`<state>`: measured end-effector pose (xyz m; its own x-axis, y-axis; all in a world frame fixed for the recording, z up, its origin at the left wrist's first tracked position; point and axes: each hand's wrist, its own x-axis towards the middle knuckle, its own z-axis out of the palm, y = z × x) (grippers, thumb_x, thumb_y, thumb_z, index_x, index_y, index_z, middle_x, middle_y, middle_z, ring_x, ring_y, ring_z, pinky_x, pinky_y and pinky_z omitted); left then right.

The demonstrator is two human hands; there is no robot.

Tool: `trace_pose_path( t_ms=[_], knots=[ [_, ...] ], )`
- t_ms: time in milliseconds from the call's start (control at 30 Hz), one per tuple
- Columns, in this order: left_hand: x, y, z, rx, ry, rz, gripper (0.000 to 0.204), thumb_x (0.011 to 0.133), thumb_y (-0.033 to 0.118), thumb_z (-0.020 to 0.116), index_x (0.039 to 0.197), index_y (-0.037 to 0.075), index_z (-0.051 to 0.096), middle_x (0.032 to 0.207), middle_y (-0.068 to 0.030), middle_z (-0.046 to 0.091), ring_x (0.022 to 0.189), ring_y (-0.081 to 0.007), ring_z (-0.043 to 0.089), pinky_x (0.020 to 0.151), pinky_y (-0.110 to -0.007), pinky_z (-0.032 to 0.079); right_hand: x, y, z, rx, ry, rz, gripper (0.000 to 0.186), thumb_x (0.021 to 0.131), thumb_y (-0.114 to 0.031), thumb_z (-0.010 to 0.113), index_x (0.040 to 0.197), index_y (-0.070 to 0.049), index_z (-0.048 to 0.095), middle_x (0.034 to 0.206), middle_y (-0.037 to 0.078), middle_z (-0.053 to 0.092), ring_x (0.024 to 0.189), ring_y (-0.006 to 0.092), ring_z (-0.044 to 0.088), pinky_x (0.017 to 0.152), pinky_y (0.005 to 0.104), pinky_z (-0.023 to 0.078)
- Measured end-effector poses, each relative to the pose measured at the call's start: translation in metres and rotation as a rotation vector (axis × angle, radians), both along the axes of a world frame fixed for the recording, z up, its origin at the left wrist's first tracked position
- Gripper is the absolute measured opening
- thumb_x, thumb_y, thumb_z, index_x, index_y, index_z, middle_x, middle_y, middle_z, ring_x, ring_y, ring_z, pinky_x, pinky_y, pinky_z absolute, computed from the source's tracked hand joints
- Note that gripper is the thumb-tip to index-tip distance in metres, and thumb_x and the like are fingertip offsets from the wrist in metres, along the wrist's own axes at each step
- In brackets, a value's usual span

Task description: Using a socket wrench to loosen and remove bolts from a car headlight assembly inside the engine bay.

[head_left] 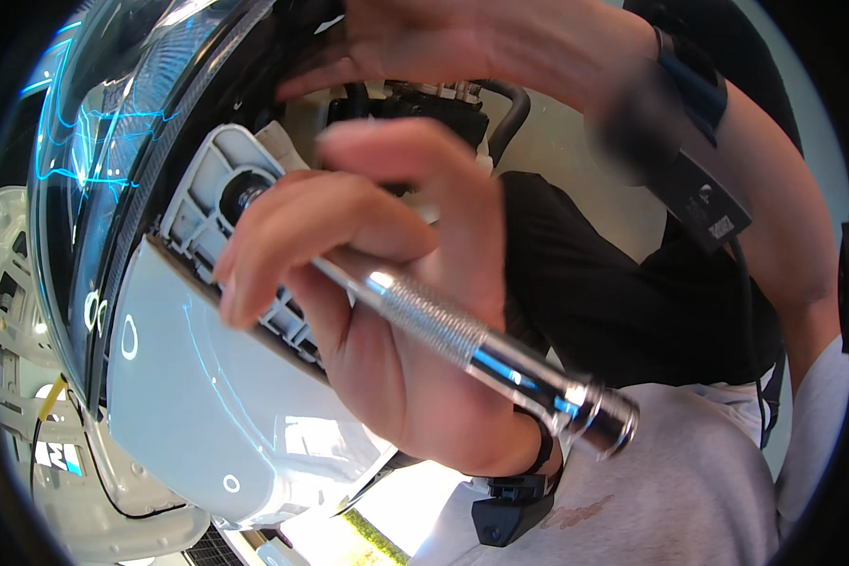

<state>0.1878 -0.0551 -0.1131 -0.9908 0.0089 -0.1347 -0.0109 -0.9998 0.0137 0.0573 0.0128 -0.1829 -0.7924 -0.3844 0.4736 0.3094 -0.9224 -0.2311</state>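
Observation:
My left hand (pixel 415 349), palm up and blurred by motion, has its fingers curled over a chrome socket driver (pixel 443 325) with a knurled handle. The driver slants from lower right to upper left. Its far end (pixel 247 196) meets a round dark opening in a light-grey ribbed plastic bracket (pixel 222 151). Fingers cover the middle of its shaft. Beyond it, my right hand (pixel 377 47) reaches leftward into the dark gap behind the bracket. One finger there is stretched out; the other fingertips are lost in shadow.
A glossy white car panel (pixel 198 377) lies below the bracket, beside a glossy dark curved surface (pixel 90 170) with blue reflections. Dark hoses (pixel 514 118) run behind my hands. A pale pressed-metal part (pixel 5 302) with a cable stands at far left. Black box-like devices (pixel 703 193) sit at my wrists.

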Motion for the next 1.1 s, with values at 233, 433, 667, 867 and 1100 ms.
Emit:
trace_pose_path(
  t_ms=[233,433,667,867,1100],
  knots=[
    [0.007,0.005,0.004,0.131,0.009,-0.098,0.005,0.093,0.005,0.053,0.089,0.004,0.053,0.068,-0.0054,0.054,0.053,-0.0131,0.051,0.050,-0.026,0.047,-0.008,0.012,0.022,0.287,-0.412,0.155,0.039,0.096,-0.036,0.062,0.119,-0.005,0.053,0.109,0.010,0.068,0.104,0.0210,0.063,0.101,0.0378,0.050],
    [-0.002,0.000,0.001,0.246,0.105,-0.113,0.006,0.093,0.003,0.053,0.092,0.009,0.049,0.071,-0.0014,0.042,0.050,-0.0104,0.038,0.042,-0.026,0.032,-0.009,0.008,0.010,0.171,-0.204,0.148,0.035,0.096,-0.035,0.064,0.113,-0.006,0.056,0.104,0.007,0.068,0.102,0.0218,0.063,0.102,0.0390,0.048],
    [-0.001,-0.008,-0.001,0.297,0.137,-0.065,0.009,0.092,0.008,0.059,0.101,0.007,0.056,0.077,-0.0037,0.044,0.059,-0.0139,0.043,0.047,-0.030,0.035,-0.005,0.011,0.016,0.143,-0.113,0.176,0.054,0.093,-0.042,0.066,0.131,-0.007,0.049,0.123,0.012,0.060,0.120,0.0260,0.052,0.110,0.0438,0.040],
    [-0.005,0.000,-0.012,0.325,0.122,-0.051,0.013,0.093,0.007,0.056,0.106,0.007,0.056,0.079,-0.0049,0.044,0.061,-0.0157,0.044,0.047,-0.030,0.035,-0.012,-0.009,-0.020,0.095,-0.001,0.007,0.068,0.088,-0.060,0.064,0.134,-0.011,0.051,0.126,0.010,0.058,0.125,0.0268,0.046,0.109,0.0424,0.038],
    [-0.002,0.005,-0.007,0.366,0.137,-0.039,0.018,0.093,0.007,0.056,0.111,0.007,0.054,0.083,-0.0072,0.044,0.061,-0.0169,0.043,0.048,-0.032,0.035,-0.026,-0.006,-0.017,0.081,0.098,0.033,0.069,0.086,-0.068,0.059,0.128,-0.013,0.057,0.127,0.008,0.059,0.121,0.0254,0.049,0.107,0.0452,0.037]
  ],
)
